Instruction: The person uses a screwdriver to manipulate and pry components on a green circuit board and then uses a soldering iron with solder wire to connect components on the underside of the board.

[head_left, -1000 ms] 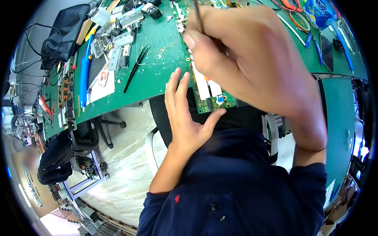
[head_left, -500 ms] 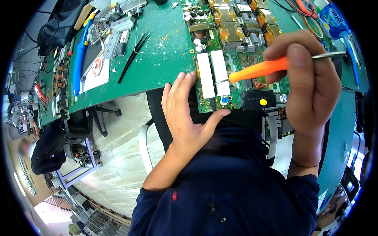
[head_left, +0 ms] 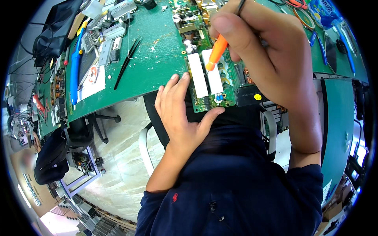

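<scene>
A green circuit board lies at the bench's front edge, its near end jutting past it. Two long white blocks stand side by side on it, beside a black block with a yellow dot. My left hand is stretched out at the board's near left corner, fingertips at its left side and thumb at its near edge. In my right hand is a tool with an orange handle and thin metal tip; its exact kind is unclear. The tip points down into the gap between the white blocks. My right hand hides the board's far right part.
Black tweezers lie on the green bench left of the board. Further left are a long blue tool and grey metal parts. A blue packet and blue pens lie at the far right.
My right hand has moved left and away from me, tilting the orange tool steeper over the white blocks. My left hand keeps its place at the board's corner. The whole view has shifted slightly.
</scene>
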### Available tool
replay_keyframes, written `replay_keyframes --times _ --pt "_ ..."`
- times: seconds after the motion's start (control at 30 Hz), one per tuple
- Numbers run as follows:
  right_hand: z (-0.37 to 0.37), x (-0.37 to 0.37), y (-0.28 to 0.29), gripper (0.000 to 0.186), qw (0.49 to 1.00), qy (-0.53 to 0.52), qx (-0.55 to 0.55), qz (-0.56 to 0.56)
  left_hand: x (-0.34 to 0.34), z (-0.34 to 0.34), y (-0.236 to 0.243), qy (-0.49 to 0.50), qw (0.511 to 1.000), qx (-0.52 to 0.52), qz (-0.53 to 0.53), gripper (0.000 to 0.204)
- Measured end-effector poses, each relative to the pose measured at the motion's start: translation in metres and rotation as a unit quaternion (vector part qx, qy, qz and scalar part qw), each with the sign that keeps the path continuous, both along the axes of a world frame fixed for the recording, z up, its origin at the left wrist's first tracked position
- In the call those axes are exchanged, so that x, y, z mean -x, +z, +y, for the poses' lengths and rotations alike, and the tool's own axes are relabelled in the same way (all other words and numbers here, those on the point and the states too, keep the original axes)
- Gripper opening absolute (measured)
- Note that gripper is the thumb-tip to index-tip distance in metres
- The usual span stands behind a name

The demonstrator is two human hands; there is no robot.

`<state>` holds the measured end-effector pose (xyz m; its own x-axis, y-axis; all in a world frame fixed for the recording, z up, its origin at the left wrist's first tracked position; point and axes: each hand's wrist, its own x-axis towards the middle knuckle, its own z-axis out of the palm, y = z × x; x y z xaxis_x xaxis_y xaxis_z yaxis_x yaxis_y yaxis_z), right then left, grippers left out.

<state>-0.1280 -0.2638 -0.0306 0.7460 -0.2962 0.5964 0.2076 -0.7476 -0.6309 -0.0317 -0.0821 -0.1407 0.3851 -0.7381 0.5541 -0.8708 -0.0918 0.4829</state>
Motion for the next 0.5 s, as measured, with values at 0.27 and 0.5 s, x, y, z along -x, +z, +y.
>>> replay_keyframes --times 0.27,0.5 --pt "0.006 0.004 -0.007 0.025 0.998 -0.055 0.014 -0.034 0.002 0.001 0.000 0.008 1.000 -0.007 -0.010 0.084" --pt "0.017 0.014 -0.003 0.026 0.990 -0.083 -0.105 -0.054 0.000 0.001 -0.001 0.004 1.000 -0.007 -0.018 0.085"
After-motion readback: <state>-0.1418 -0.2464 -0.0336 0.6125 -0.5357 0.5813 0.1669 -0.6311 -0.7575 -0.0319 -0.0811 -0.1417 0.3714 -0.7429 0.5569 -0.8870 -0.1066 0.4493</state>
